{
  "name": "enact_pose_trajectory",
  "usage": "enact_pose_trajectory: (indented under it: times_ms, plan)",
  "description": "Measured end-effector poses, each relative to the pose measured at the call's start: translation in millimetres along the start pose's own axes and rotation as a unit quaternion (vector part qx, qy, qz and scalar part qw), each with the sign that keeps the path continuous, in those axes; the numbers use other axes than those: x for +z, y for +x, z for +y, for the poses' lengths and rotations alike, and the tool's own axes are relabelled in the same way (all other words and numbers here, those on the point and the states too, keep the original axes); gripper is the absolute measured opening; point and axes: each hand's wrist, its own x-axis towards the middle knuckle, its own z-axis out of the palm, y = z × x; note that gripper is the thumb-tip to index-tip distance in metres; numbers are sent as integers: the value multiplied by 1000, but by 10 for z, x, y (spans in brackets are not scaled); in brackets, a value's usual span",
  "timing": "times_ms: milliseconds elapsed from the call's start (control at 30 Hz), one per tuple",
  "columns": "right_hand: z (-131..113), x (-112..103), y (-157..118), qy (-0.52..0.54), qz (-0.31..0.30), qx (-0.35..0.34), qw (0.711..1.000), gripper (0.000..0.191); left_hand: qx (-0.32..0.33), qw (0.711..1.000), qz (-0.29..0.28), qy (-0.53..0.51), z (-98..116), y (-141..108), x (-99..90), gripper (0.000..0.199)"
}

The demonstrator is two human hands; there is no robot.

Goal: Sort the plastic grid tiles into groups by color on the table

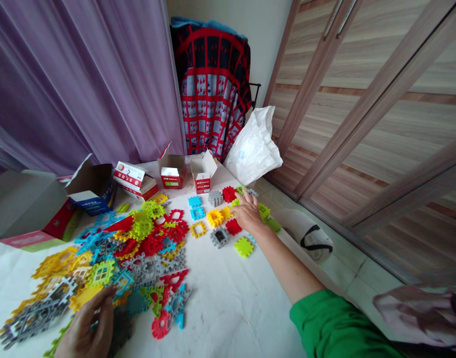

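Note:
My right hand (247, 213) reaches over small groups of interlocking plastic building pieces, its fingers spread above a light-green piece (241, 190). Near its fingertips is a red piece (228, 194), and beside the thumb a yellow piece (215, 218). My left hand (88, 323) is low at the front left, its fingers curled together; what they hold, if anything, is hidden. Just beyond it lie a flat yellow piece (84, 297) and a light-green window piece (102, 273), part of a large mixed heap. A grey cube-like piece (219, 237) and a light-green square (244, 246) lie closer on the white cloth.
Opened cardboard boxes, including a blue box (92, 191), a red-and-white box (172, 171) and a smaller box (203, 175), line the table's back. A large box (30, 209) stands at left. A white plastic bag (254, 149) is behind the right hand; wooden cupboards (362, 124) flank the right.

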Motion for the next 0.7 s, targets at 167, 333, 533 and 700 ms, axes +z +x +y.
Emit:
enact_pose_trajectory:
  times_ms: [167, 333, 533, 700]
  plan:
    - [7, 11, -23, -16, -36, 1, 999, 23, -7, 1000, -28, 3, 0, 3, -22, 38]
    - [-20, -45, -18, -29, -61, 18, 998, 24, -10, 1000, -21, 15, 30, -4, -33, 36]
    - [-79, -103, -33, -40, -67, 25, 997, 26, -8, 1000, -14, 22, 20, -19, -22, 36]
    - [-102, -76, 3, -42, -84, 17, 995, 36, -14, 1000, -18, 20, 50, 0, -23, 36]
